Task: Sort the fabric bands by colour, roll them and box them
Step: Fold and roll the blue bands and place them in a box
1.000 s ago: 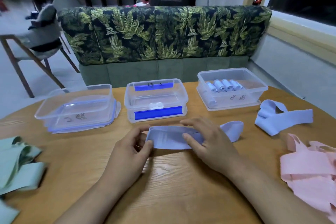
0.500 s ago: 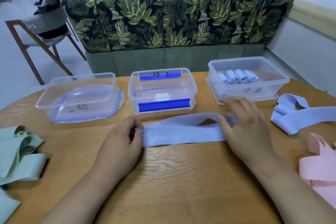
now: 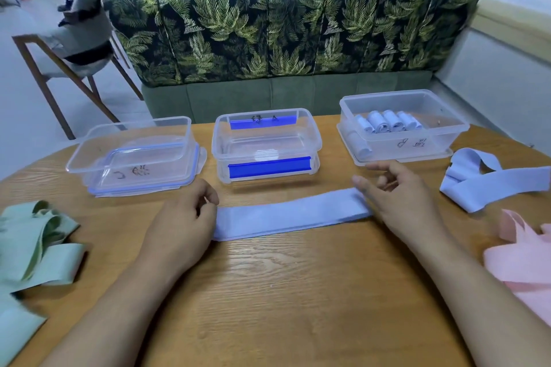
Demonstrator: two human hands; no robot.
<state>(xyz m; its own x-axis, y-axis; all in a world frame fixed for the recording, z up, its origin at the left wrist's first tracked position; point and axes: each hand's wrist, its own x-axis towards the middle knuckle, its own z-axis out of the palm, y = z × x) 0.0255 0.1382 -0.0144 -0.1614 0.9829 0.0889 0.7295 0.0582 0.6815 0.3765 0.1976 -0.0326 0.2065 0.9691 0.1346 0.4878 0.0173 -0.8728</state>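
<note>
Left hand curled, palm down; right hand palm down, fingers loosely spread.

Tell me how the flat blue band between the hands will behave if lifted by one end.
The blue band would probably droop limply: the loose band folds over itself. Thin and flat, it is likely light and should roll easily, like the rolled bands.

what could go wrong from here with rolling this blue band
1. The blue band lies flat, held only at its ends by the left hand and the right hand; if it slackens, the roll may wind crooked or loose.
2. The pink bands lie close beside the right forearm, which might drag them.
3. The rolls already in the right box look loosely wound; another may uncurl there.
</note>
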